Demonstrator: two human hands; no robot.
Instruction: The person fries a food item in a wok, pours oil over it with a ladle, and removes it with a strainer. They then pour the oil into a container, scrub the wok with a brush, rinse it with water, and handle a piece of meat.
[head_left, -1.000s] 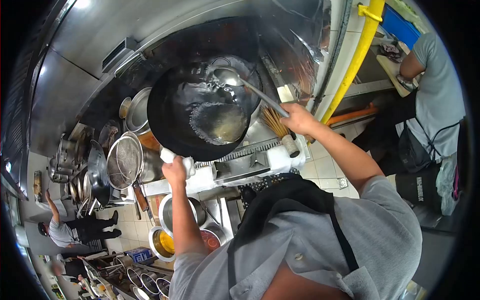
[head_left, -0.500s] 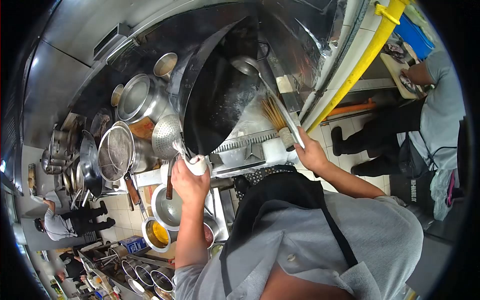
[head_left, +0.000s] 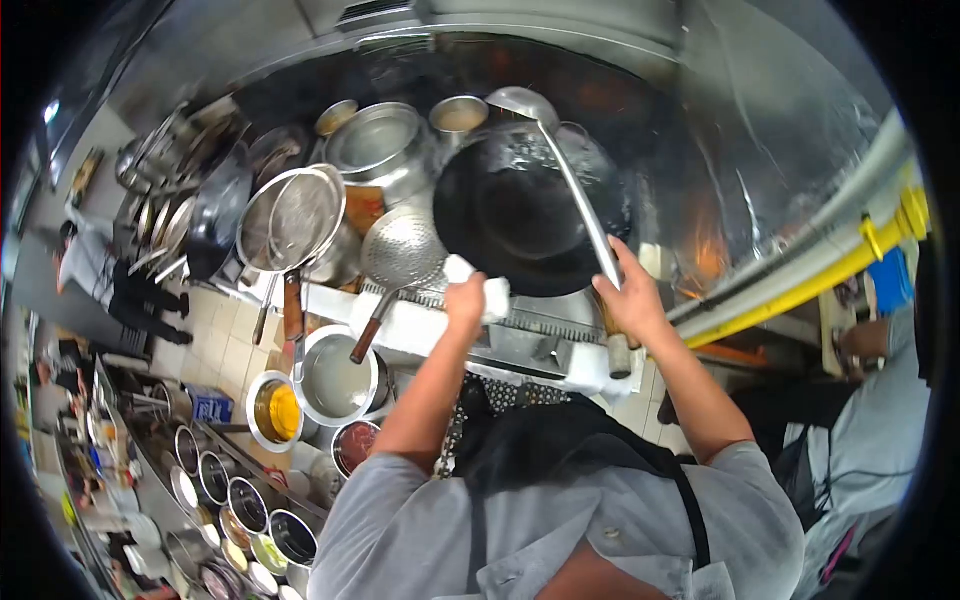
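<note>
A black wok point(head_left: 510, 215) rests over the stove, its dark inside facing up and a little wet-looking at the far side. My left hand point(head_left: 466, 303) is closed on a folded white cloth point(head_left: 495, 300) at the wok's near left rim; whatever part of the wok lies under the cloth is hidden. In my right hand point(head_left: 636, 298) is the handle of a long metal ladle point(head_left: 578, 190). Its bowl hangs over the wok's far rim. Just below my right hand lies a bamboo brush point(head_left: 619, 355), partly covered by the hand.
Left of the wok are a perforated skimmer point(head_left: 405, 247), a wire strainer point(head_left: 292, 220) and a lidded-looking metal pot point(head_left: 375, 140). A pan of yellow liquid point(head_left: 284, 412) and a steel bowl point(head_left: 340, 375) stand nearer. A co-worker point(head_left: 870, 400) is at right, beside a yellow pipe point(head_left: 800, 290).
The wok, tilted up on its side before, now sits nearly level. The ladle's bowl has gone from inside the wok to its far rim. My view has turned.
</note>
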